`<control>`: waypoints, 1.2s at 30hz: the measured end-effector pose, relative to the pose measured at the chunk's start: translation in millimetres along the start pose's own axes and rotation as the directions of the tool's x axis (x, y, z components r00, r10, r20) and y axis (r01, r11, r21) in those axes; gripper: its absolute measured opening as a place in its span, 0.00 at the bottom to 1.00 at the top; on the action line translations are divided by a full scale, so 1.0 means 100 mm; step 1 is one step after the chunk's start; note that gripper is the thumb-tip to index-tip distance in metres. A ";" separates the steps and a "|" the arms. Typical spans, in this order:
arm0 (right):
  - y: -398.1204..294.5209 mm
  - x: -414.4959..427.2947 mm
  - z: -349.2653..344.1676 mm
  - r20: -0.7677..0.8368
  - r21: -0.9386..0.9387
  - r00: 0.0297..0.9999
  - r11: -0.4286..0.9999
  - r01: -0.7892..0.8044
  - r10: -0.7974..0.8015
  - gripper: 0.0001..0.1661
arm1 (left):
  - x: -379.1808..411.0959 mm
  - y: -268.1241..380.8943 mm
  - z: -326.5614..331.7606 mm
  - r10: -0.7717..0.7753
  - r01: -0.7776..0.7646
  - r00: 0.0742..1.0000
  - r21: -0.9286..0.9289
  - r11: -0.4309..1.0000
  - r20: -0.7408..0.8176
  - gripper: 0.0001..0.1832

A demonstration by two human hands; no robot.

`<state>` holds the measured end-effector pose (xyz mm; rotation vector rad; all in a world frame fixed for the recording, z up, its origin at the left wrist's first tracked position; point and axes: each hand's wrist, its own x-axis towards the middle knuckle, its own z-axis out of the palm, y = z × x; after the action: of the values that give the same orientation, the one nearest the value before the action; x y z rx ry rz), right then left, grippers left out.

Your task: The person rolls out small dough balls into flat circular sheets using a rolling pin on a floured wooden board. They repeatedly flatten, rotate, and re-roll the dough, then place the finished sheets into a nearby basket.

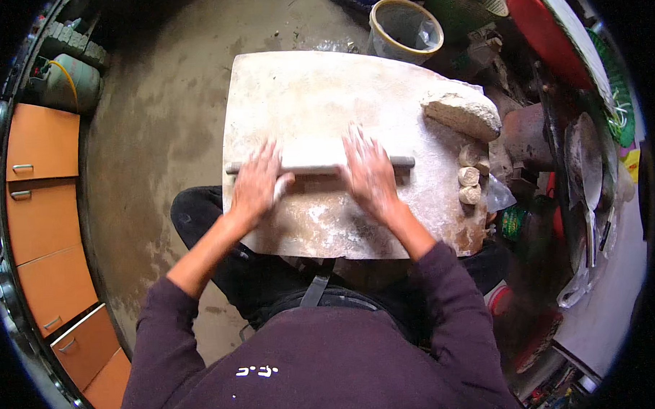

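A long rolling pin [403, 162] lies crosswise on a floured board [323, 85]. Flat on its left part is my left hand [257, 180], fingers stretched forward over it. My right hand [367, 168] lies the same way on the right part, palm down and slightly blurred. Neither hand wraps its fingers around the pin. Between the hands the pin looks pale; whether dough is wrapped there is hard to tell in the glare. A large floury block of dough [461, 112] rests at the board's far right. Several small dough lumps [469, 176] sit below it.
Beyond the board stands a plastic bucket [406, 31] with a yellowish rim. Orange cabinets [46, 214] and a gas cylinder [66, 84] line the left side. A clear plastic bag [499, 193] touches the board's right edge. Pans [583, 160] hang or lean farther right.
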<state>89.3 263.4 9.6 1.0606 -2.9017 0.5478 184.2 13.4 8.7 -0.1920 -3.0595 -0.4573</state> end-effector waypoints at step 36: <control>0.56 1.24 0.07 -0.099 -0.112 0.980 0.980 0.163 -0.174 0.49 | 0.62 -0.45 0.11 -0.169 0.179 0.973 0.053 0.982 -0.159 0.44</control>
<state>-41.0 223.6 0.2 1.2072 -2.6829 0.4291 116.4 -18.8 -11.0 0.1109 -2.9453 -0.3571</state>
